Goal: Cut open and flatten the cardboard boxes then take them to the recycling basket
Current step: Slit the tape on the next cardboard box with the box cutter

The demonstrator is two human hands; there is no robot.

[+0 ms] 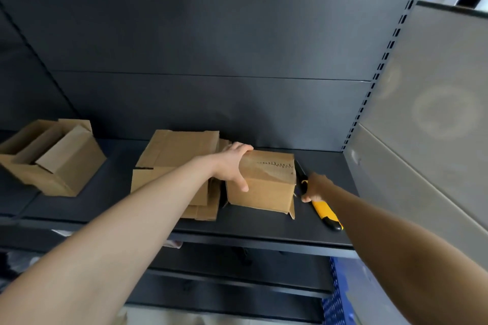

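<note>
A small closed cardboard box (266,187) stands on the dark shelf (264,229). My left hand (233,166) grips its upper left corner, fingers over the top and thumb on the front face. Just right of the box lies a yellow and black utility knife (323,212). My right hand (315,187) rests on the knife's front part with the fingers curled around it. To the left of the box lies a pile of flattened cardboard (179,161). An open cardboard box (52,158) with its flaps up sits at the shelf's left end.
A dark back panel rises behind the shelf. A grey side panel (422,113) and a slotted upright (380,66) close it off on the right. Below the shelf at the lower right is a blue plastic crate (335,298).
</note>
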